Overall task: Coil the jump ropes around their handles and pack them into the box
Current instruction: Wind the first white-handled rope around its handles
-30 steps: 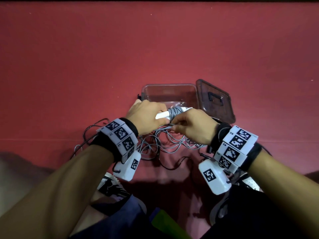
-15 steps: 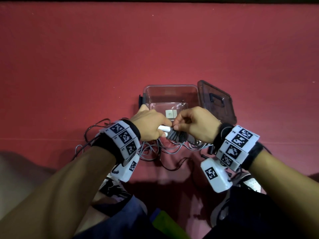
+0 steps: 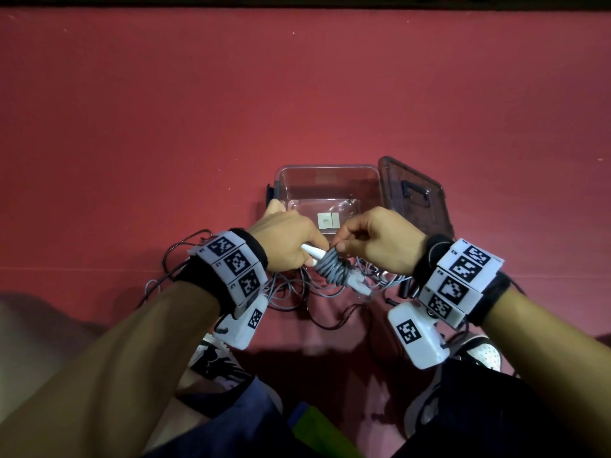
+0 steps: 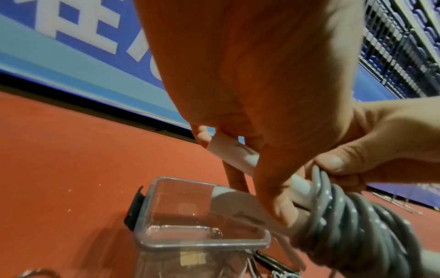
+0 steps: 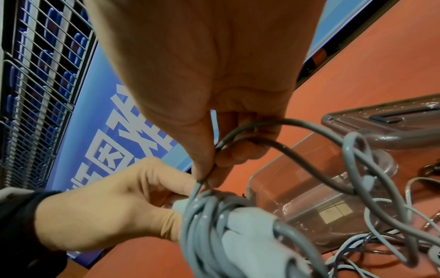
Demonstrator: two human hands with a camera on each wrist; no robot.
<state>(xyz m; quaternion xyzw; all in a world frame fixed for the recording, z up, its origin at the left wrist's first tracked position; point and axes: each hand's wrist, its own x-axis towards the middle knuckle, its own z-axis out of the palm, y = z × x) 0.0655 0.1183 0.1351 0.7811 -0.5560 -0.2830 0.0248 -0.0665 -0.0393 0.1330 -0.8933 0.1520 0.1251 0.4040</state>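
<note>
My left hand [image 3: 291, 241] grips the two white jump rope handles [image 3: 314, 252] [image 4: 238, 156], held together and tilted down to the right. Grey rope [image 3: 332, 269] [image 4: 352, 216] [image 5: 209, 225] is coiled in several turns around them. My right hand [image 3: 370, 238] pinches the free grey rope [image 5: 238, 137] between thumb and finger just above the coil. Loose grey rope [image 3: 297, 287] lies tangled on the floor beneath. The clear plastic box [image 3: 327, 186] [image 4: 204, 242] [image 5: 297, 188] stands open just beyond my hands, with only a small label on its bottom.
The box's dark lid [image 3: 413, 196] [image 5: 393, 127] lies beside it on the right. A thin black rope [image 3: 185, 246] loops on the red floor [image 3: 297, 94] at left and near my shoes [image 3: 215, 358]. A blue banner wall [image 4: 71, 47] stands far ahead.
The bundle was turned over and tilted, its free end now pointing down to the right. Both hands dropped a little toward me, off the box. My right hand keeps winding rope.
</note>
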